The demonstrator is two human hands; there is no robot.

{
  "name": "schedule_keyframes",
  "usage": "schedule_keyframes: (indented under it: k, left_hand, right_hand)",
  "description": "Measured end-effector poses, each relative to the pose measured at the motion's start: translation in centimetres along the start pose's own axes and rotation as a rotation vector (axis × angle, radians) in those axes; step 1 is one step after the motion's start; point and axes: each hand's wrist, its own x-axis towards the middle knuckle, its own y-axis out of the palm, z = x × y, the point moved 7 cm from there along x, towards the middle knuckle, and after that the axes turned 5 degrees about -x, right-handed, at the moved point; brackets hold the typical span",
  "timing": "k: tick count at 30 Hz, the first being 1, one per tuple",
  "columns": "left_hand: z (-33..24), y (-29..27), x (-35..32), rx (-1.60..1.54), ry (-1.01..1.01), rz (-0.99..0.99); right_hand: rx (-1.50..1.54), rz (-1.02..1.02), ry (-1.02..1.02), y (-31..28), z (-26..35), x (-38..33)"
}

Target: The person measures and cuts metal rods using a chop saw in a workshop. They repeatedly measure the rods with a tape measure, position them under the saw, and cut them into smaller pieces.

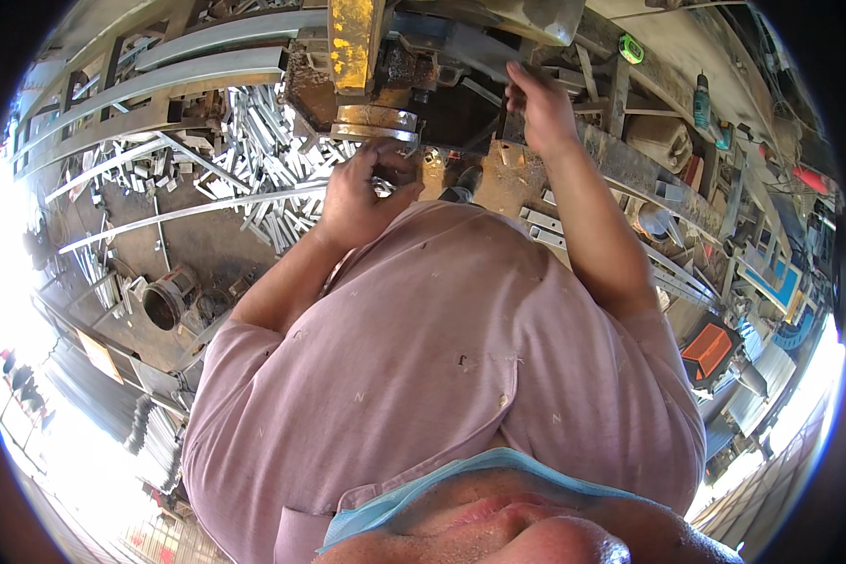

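My left hand (367,188) is closed, its fingers curled around the end of a long, thin metal bar (193,213) that stretches off to the left. Just beyond those fingers sits the worn round metal part (376,120) of a machine with a chipped yellow upright (351,47). My right hand (542,111) is raised beside the machine's right side, fingers partly bent and apart, with nothing visible in it. Nearest to its fingertips is a grey metal arm (475,49), and I see a gap between them.
Cut metal pieces (268,155) lie heaped at left, below long metal tubes (197,85) on a frame. A short pipe (167,299) stands on the floor. At right are a green tape measure (631,49), a teal power tool (701,101) and an orange-and-black case (711,352).
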Motion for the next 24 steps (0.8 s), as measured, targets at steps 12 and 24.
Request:
schedule_keyframes:
  k: [12,24]
  left_hand:
    - [3.9,-2.6,-2.4,0.056,-0.104,-0.058]
    - [4.8,-3.2,-1.6,0.126,-0.147,-0.023]
  right_hand:
    - [-0.167,-0.114,-0.402,4.5,-0.3,11.0]
    - [-0.244,-0.096,-0.211,5.6,-0.1,11.8]
